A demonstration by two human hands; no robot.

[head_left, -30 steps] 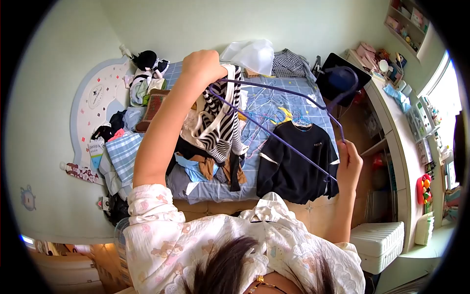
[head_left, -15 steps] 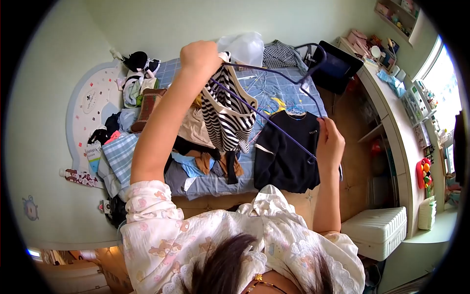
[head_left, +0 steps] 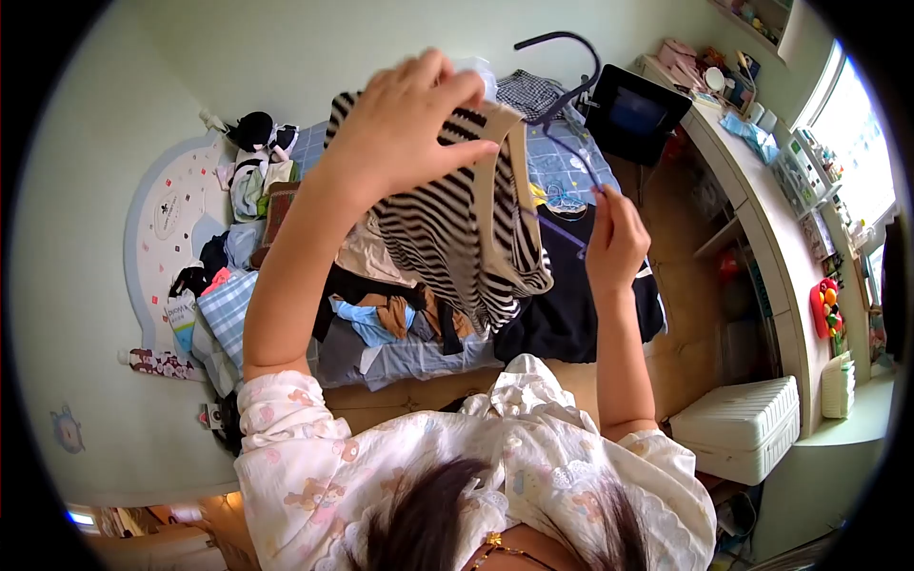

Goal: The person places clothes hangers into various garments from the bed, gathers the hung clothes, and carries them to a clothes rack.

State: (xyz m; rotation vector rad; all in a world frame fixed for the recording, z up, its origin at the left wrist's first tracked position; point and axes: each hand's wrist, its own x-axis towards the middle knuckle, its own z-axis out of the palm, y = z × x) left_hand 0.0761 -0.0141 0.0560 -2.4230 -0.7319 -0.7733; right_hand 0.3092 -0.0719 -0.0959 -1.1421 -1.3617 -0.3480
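A black-and-white striped tank top (head_left: 438, 224) with beige trim hangs in front of me, on the dark purple clothes hanger (head_left: 577, 152). My left hand (head_left: 405, 124) is over the top's upper edge, thumb and fingers apart, close to the beige strap. Whether its palm touches the cloth is hidden. With my right hand (head_left: 617, 238) I pinch the hanger's right side, below its hook. The hanger's left end is hidden behind or inside the top. Behind it, a black sweater (head_left: 543, 328) lies on the bed.
The bed (head_left: 419, 362) carries piled clothes, including a blue checked cloth (head_left: 231, 309) and a brown bag (head_left: 276, 214). A black screen (head_left: 636, 114) stands at the far right corner. Along the right wall runs a white desk (head_left: 752, 200), with a white suitcase (head_left: 738, 423) on the floor nearby.
The tank top has come closer and moved right along the hanger. My left hand has gone from a closed grip to spread fingers. The hanger's hook has swung up and left.
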